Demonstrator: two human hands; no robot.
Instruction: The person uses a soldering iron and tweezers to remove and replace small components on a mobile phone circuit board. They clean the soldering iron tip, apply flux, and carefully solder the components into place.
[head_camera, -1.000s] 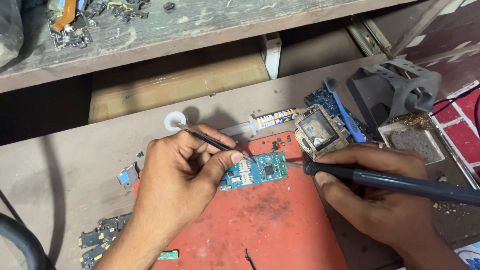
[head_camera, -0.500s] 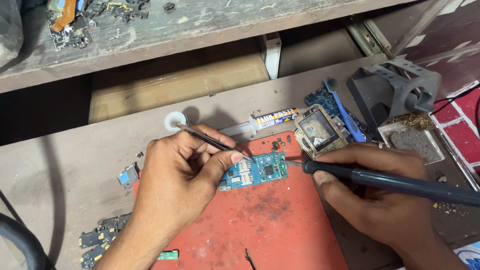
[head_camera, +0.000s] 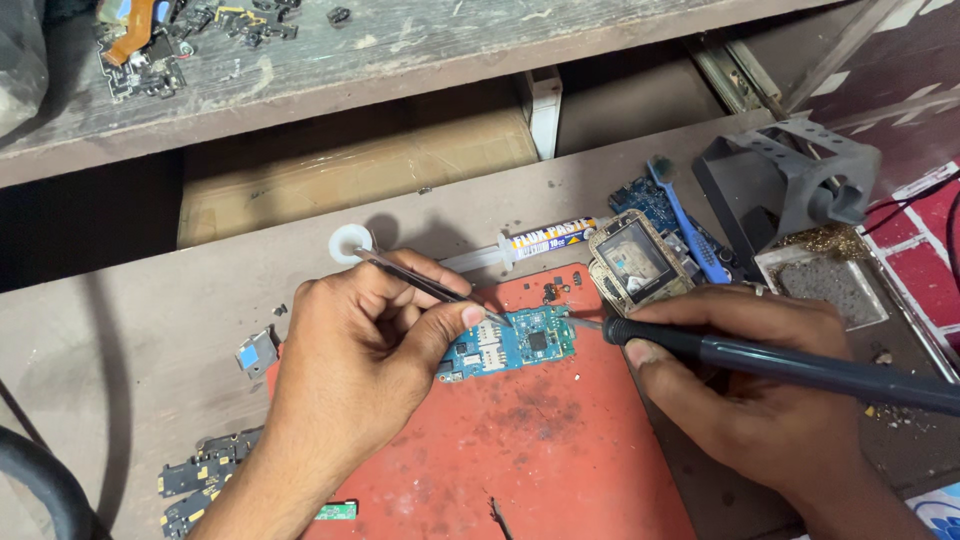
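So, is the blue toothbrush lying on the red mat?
No, the blue toothbrush lies on the brown bench beside the grey iron stand, clear of the red mat.

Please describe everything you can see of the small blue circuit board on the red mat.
The circuit board is small, oblong and blue-green, studded with silver metal shields, a black chip and tiny parts. It lies flat, slightly slanted, near the top of the worn red mat. The left hand covers its left end and points tweezers at its upper edge. The metal tip of the soldering iron, held in the right hand, meets its right edge.
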